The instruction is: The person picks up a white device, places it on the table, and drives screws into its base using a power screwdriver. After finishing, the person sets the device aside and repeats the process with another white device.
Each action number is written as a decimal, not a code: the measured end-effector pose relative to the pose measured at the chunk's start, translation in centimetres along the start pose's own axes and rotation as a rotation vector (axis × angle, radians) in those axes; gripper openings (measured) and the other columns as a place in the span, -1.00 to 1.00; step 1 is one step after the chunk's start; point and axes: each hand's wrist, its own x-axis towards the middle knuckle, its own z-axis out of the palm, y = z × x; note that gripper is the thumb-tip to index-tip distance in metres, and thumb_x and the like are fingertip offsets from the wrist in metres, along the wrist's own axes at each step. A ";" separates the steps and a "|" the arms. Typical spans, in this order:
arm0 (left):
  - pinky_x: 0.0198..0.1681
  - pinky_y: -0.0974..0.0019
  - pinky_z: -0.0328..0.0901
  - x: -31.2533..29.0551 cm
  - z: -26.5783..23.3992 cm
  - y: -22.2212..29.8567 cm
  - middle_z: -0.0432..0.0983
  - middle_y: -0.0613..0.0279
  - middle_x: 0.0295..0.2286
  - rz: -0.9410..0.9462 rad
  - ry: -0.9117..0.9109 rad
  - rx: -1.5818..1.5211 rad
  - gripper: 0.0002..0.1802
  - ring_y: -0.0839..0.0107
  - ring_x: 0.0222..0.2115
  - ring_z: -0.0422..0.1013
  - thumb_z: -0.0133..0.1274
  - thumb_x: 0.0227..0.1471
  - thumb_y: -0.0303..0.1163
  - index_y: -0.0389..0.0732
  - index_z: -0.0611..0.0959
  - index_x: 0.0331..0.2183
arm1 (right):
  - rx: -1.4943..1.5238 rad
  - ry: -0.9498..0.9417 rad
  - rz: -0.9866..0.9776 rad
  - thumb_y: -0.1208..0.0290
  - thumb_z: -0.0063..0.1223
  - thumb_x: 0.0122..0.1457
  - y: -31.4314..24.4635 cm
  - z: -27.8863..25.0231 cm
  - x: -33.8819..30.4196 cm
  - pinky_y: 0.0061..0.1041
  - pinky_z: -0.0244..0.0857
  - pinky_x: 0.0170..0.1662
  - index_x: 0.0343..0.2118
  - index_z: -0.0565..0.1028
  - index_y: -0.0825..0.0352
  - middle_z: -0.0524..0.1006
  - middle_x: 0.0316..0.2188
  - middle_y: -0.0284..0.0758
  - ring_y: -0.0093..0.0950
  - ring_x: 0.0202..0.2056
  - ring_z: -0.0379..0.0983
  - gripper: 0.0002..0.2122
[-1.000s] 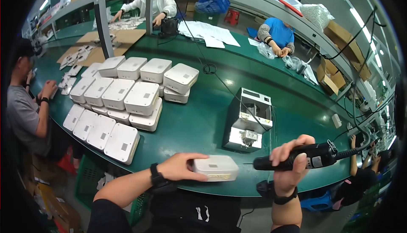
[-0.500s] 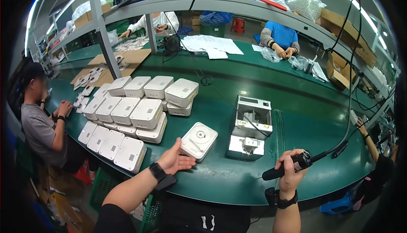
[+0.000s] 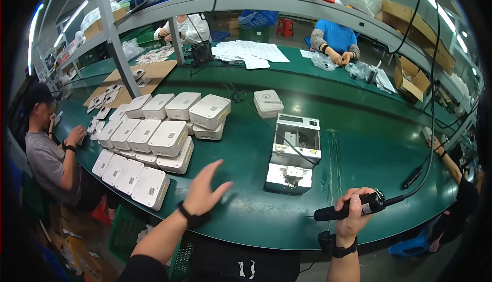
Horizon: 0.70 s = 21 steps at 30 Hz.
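Observation:
My left hand (image 3: pixel 204 190) hovers over the front of the green table, empty, with fingers spread and thumb apart. Wrapped in my right hand (image 3: pixel 353 215) is a black electric screwdriver (image 3: pixel 324 214), its thin bit pointing left and its cable leaving to the upper right. Between my hands and farther back stands an open-topped metal machine, apparently a screw feeder (image 3: pixel 293 151). Just behind it lies a single white plastic casing (image 3: pixel 268 102) with a round recess on top. Left of my left hand are stacked white casings (image 3: pixel 167 137), in several rows.
A grey shelf frame (image 3: pixel 246 1) spans the far side. Loose cables hang at the right, and a thin wire crosses the metal machine. Co-workers sit at the left (image 3: pixel 48 143), across the table (image 3: pixel 335 38) and at the right. A green crate (image 3: pixel 123 233) stands below the front edge.
The single white casing has gone from beside my left hand to behind the metal machine. My left hand is now apart from it, fingers raised. My right hand still holds the screwdriver.

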 end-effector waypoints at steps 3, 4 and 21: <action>0.17 0.02 0.17 -5.1 -4.7 -2.4 0.28 -0.21 0.09 0.102 0.202 0.577 -0.18 -0.16 0.11 0.23 0.32 -0.17 -0.36 -0.32 0.36 0.13 | 0.046 0.012 0.029 0.46 -0.02 0.15 -0.3 -0.2 -0.1 -0.56 0.27 -0.54 -0.29 0.29 0.31 0.38 -0.49 -0.27 -0.54 -0.64 0.28 -0.86; 0.19 -0.01 0.13 -6.6 -5.9 -2.8 0.25 -0.24 0.11 0.013 0.248 0.720 -0.18 -0.18 0.12 0.21 0.31 -0.17 -0.37 -0.31 0.35 0.14 | 0.070 0.000 0.043 0.45 -0.02 0.15 -0.4 -0.2 0.0 -0.56 0.28 -0.52 -0.28 0.28 0.31 0.37 -0.48 -0.28 -0.54 -0.63 0.28 -0.85; 0.27 -0.12 0.02 -4.6 0.1 3.2 0.18 -0.18 0.17 0.511 -0.431 0.353 -0.25 -0.11 0.21 0.12 0.29 -0.17 -0.26 -0.20 0.43 0.08 | 0.001 -0.112 0.228 0.38 0.06 0.18 0.2 1.2 1.4 -0.48 0.32 -0.43 -0.26 0.31 0.30 0.36 -0.55 -0.31 -0.49 -0.57 0.34 -0.81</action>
